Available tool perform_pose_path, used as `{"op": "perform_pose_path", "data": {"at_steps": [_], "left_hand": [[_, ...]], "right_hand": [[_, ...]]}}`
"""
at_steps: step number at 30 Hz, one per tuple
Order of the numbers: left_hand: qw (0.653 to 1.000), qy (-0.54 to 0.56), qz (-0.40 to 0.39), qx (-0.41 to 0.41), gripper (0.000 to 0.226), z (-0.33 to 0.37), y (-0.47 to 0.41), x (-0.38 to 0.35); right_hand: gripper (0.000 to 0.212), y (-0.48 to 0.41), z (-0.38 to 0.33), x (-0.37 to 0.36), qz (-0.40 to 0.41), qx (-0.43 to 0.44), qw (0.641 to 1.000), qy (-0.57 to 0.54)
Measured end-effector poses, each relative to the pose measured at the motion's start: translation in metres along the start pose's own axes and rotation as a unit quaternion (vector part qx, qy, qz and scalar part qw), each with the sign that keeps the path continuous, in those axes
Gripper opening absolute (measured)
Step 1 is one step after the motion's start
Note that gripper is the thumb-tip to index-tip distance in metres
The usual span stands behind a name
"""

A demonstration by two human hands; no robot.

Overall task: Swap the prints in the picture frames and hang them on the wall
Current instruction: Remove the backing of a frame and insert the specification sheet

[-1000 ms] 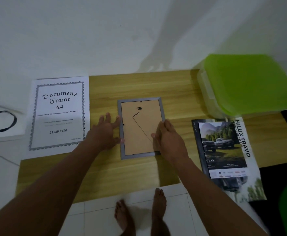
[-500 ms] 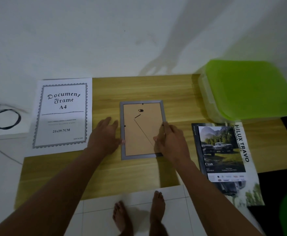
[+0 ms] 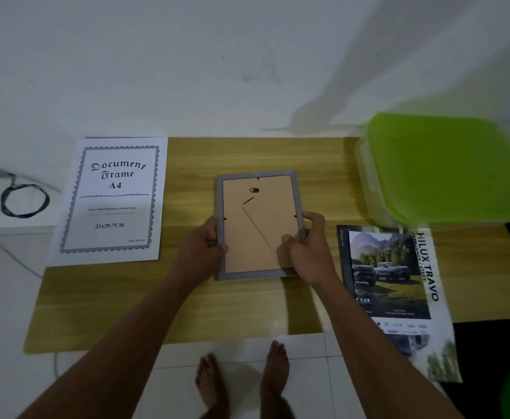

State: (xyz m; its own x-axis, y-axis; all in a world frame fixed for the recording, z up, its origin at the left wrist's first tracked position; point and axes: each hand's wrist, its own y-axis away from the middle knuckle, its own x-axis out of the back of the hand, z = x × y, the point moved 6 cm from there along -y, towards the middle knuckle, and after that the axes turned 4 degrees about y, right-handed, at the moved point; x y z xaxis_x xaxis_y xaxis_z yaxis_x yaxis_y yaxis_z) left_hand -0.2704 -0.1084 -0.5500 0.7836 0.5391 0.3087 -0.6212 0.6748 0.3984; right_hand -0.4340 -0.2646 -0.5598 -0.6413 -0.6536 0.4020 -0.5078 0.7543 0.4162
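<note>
picture frame: 1 | prints: 2 | green-lidded box: 1 | coiled cable: 1 | table: 1

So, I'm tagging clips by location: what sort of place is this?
Probably a room in a home: a wooden table stands against a plain white wall, on white floor tiles, with bare feet beside it.

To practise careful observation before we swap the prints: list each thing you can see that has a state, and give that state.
Frame, face down, back board in place, held at both sides.
Left grip, holds frame's left edge.
Right grip, holds frame's right edge.
Certificate sheet, flat, face up.
Truck poster, flat, face up.
Box, lid on.
Cable, coiled.
</note>
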Motion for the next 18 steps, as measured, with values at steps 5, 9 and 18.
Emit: {"op": "perform_pose_path", "data": {"at_steps": [5, 9, 18], "left_hand": [[0.978, 0.203, -0.007, 0.042, 0.075, 0.018, 0.016, 0.005], [0.966, 0.247, -0.072, 0.035, 0.088, 0.049, 0.035, 0.009], [0.964, -0.143, 0.034, -0.219, 0.088, 0.147, 0.103, 0.016]], "right_hand": [[0.052, 0.01, -0.02, 0.014, 0.005, 0.0, 0.998, -0.065], [0.05, 0.022, -0.042, 0.023, 0.005, 0.001, 0.998, -0.067], [0.053, 0.072, -0.16, 0.025, 0.037, 0.098, 0.994, -0.025]]}}
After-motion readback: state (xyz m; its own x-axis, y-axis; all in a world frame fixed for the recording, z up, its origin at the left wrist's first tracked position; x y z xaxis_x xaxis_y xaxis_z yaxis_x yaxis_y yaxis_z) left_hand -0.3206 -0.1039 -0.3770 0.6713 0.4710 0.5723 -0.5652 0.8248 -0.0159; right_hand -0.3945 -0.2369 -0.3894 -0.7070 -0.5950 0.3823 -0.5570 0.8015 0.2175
